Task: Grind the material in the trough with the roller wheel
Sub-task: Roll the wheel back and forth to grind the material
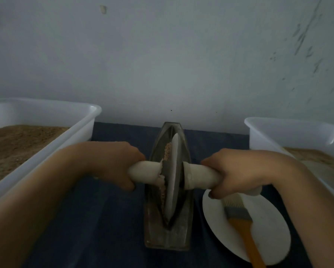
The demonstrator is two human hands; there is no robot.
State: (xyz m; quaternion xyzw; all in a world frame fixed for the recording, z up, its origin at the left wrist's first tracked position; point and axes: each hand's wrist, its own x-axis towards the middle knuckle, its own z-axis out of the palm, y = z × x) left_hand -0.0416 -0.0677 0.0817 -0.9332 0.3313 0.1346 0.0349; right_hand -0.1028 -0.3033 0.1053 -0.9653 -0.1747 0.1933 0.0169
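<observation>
A dark boat-shaped metal trough lies lengthwise on the blue cloth at the centre. A thin roller wheel stands upright in its groove, about mid-length. Brown granular material shows along the wheel's left side in the trough. A pale axle handle runs through the wheel to both sides. My left hand grips the left handle. My right hand grips the right handle. The trough floor under the wheel is hidden.
A white bin with brown powder stands at the left. Another white bin with brown powder stands at the right. A white plate near the right front carries a brush with an orange handle. A grey wall rises close behind.
</observation>
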